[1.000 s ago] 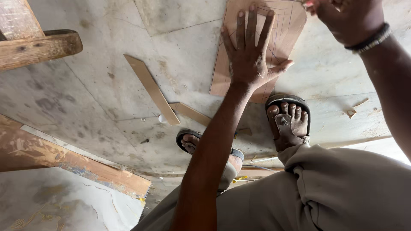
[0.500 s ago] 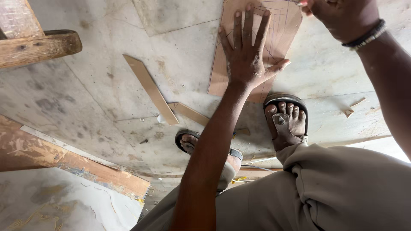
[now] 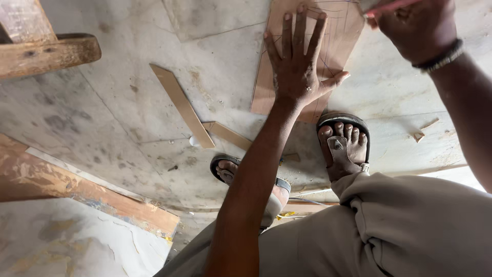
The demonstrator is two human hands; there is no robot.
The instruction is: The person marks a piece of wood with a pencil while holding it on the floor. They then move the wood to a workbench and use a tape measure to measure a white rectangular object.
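Note:
My left hand [image 3: 300,64] lies flat with fingers spread on a thin brown wooden board [image 3: 335,38] that rests on the pale stone floor. Faint drawn lines show on the board. At the board's top right corner my right hand [image 3: 415,25] is closed around a red pencil [image 3: 387,7], whose tip is over the board. A dark beaded band circles my right wrist. My sandalled right foot [image 3: 342,146] stands just below the board's near edge.
Two narrow wooden strips [image 3: 182,105] lie crossed on the floor left of the board. A worn wooden beam [image 3: 48,54] juts in at upper left, a paint-stained plank [image 3: 77,187] at lower left. Small wood chips [image 3: 420,134] lie at right.
My left hand and the board have stayed nearly still. My right hand has shifted slightly left and down over the board's top corner, and the pencil shows more clearly now.

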